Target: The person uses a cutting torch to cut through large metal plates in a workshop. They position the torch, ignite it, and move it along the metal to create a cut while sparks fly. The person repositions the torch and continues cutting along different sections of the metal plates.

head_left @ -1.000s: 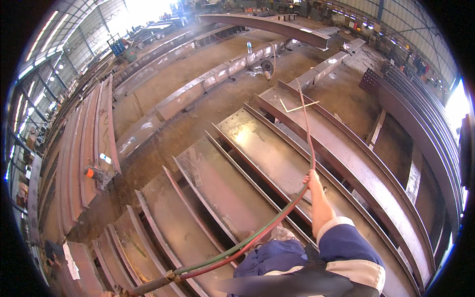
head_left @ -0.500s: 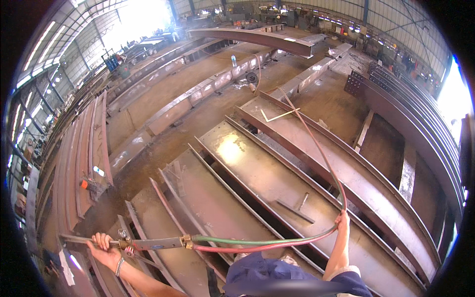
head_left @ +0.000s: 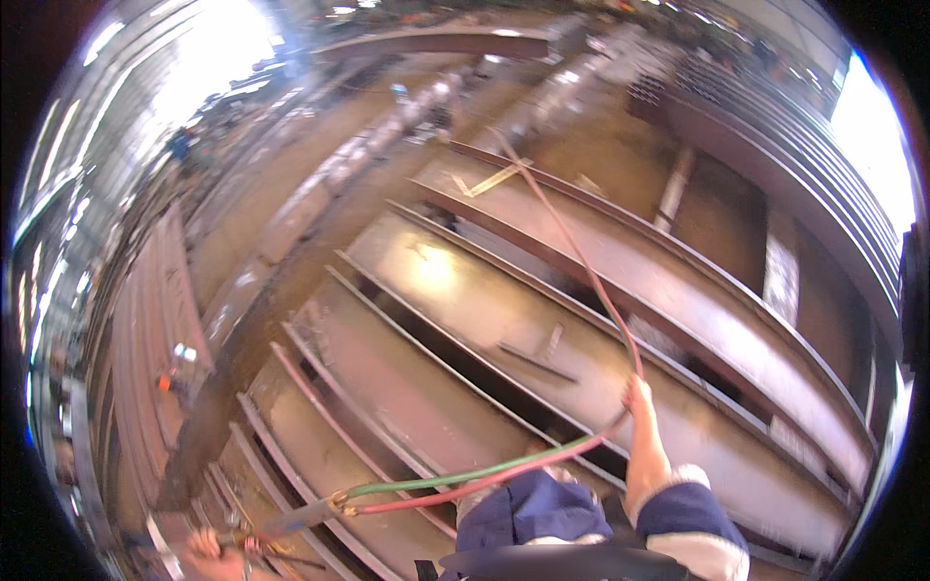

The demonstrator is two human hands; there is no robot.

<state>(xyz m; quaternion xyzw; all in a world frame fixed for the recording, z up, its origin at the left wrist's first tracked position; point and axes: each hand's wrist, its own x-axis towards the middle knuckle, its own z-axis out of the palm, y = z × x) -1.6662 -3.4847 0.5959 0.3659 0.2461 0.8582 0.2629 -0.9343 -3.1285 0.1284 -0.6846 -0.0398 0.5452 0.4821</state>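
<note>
At the lower left, my left hand [head_left: 205, 554] is closed around the gas cutting torch [head_left: 295, 519], blurred by motion. A green hose [head_left: 465, 478] and a red hose [head_left: 504, 486] run from the torch's brass fittings across in front of me. My right hand [head_left: 636, 395] grips both hoses, and from it they stretch away over the steel beams. Beneath my hands lie wide brown steel H-beams [head_left: 387, 344] side by side. On one beam rests a T-shaped pair of dark metal bars [head_left: 539, 362].
A pale L-shaped square [head_left: 484, 182] lies on a farther beam, near the hoses. Dark gaps separate the beams. Stacked beams with drilled ends [head_left: 765, 145] stand at the right. On the left stack [head_left: 160, 320] are an orange item [head_left: 167, 384] and a white bottle-like thing [head_left: 186, 352].
My view has shifted, sliding the beams leftward. The torch and my left hand sit lower in the picture. My right hand still holds the hoses, a little higher and further left.
</note>
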